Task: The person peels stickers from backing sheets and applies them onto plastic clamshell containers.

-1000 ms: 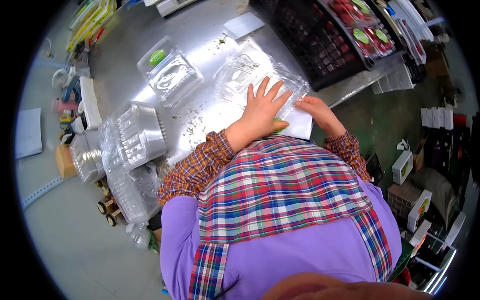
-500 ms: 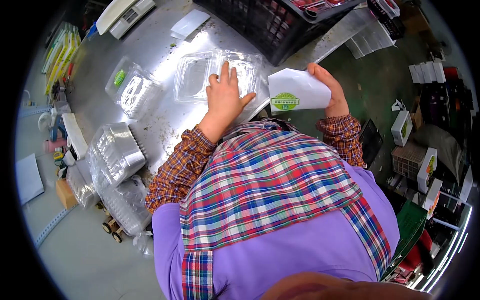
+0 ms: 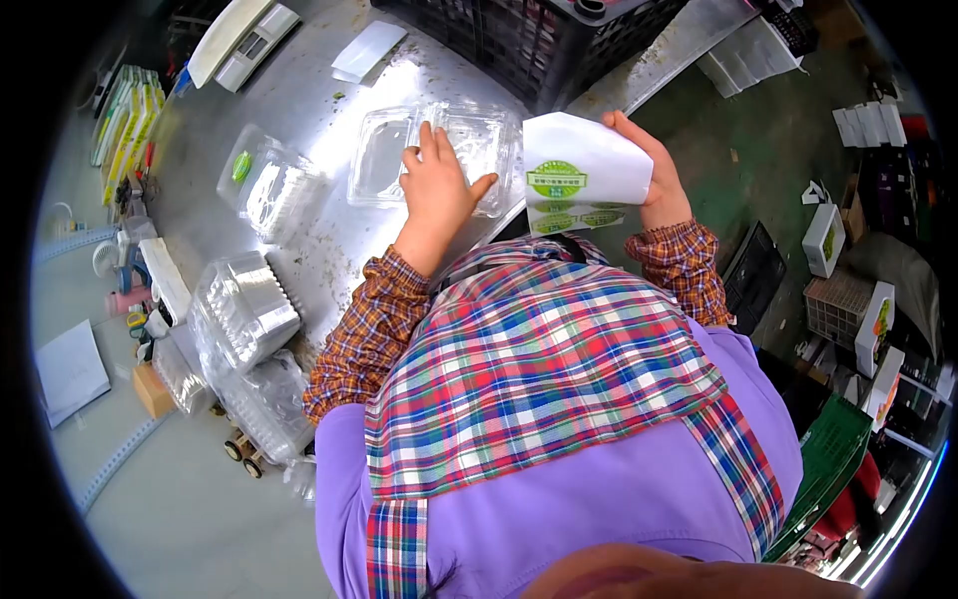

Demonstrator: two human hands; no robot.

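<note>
My left hand lies on a clear plastic clamshell box, fingers stretched out and thumb apart. The box is open flat on the metal table, its two halves side by side. In my right hand is a white label sheet, gripped at its right edge. A green round label is printed near its lower left corner. More green labels show on a strip just below it. The sheet's left edge comes close to the box; whether they touch I cannot tell.
A second clear box with a green label stands to the left. Stacked clear boxes sit at the table's left edge. Behind are a black crate, white papers and a white device.
My right hand has brought the label sheet slightly left, closer to the box, and more green labels show below it. My left hand stays on the box. The view has shifted a little.
</note>
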